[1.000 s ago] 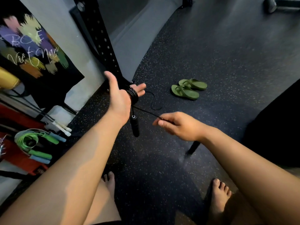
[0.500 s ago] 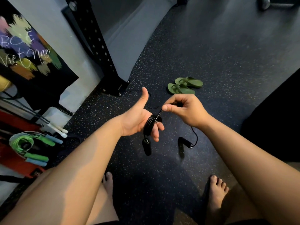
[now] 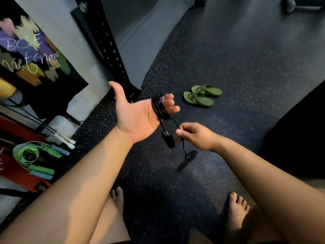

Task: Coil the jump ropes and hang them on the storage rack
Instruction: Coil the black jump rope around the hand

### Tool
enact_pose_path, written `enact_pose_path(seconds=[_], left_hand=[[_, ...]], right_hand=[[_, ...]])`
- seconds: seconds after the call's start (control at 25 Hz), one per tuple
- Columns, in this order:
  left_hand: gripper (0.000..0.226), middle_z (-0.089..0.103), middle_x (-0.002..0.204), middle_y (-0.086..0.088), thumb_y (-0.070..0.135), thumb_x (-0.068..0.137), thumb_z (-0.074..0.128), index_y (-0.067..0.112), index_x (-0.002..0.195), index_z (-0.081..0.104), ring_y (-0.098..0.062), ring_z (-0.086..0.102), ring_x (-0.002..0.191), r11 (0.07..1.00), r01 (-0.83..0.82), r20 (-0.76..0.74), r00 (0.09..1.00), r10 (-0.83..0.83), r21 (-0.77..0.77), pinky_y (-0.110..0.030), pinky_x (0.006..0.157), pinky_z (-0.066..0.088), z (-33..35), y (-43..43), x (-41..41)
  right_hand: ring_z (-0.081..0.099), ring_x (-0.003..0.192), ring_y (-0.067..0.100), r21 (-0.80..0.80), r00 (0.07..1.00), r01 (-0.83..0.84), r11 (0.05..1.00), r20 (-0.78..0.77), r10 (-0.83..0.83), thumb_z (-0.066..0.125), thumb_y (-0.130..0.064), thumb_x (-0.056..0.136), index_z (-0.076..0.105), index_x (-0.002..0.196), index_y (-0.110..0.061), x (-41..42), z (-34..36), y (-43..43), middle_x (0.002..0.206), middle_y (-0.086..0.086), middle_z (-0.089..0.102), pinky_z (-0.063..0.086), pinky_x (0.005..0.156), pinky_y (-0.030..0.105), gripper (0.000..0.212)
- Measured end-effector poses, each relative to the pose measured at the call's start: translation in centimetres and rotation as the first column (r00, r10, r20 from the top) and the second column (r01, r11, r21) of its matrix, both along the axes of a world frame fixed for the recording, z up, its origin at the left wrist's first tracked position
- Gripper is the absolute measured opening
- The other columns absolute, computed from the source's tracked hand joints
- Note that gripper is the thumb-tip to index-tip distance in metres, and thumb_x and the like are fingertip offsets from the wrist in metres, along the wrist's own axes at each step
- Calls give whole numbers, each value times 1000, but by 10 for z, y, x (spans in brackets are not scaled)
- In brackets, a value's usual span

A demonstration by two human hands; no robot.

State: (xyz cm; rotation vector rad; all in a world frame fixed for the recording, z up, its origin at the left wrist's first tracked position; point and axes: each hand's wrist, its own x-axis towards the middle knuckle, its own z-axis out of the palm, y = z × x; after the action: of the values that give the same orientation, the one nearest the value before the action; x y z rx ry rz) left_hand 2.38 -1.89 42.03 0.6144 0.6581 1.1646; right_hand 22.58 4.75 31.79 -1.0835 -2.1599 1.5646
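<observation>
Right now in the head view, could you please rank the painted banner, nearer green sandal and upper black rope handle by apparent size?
1. Painted banner
2. Nearer green sandal
3. Upper black rope handle, which hangs nearer the camera, so its true size is unsure

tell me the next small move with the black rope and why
Probably pass the right hand round the left hand for one further turn: the black jump rope sits coiled on its fingers, and only a short tail with one handle hangs below the pinch.
</observation>
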Motion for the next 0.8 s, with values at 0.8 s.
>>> enact_pose_path(seconds=[0.8], left_hand=[[147, 79, 102, -16, 102, 54, -12, -3, 120, 68, -22, 71, 109, 950, 28, -823, 492, -285, -312, -43, 121, 17, -38, 14, -9]], right_hand=[[38, 52, 10, 67, 973, -109, 992, -198, 120, 55, -27, 103, 73, 93, -4, -6, 52, -13, 54, -8, 44, 34, 52, 23, 32]])
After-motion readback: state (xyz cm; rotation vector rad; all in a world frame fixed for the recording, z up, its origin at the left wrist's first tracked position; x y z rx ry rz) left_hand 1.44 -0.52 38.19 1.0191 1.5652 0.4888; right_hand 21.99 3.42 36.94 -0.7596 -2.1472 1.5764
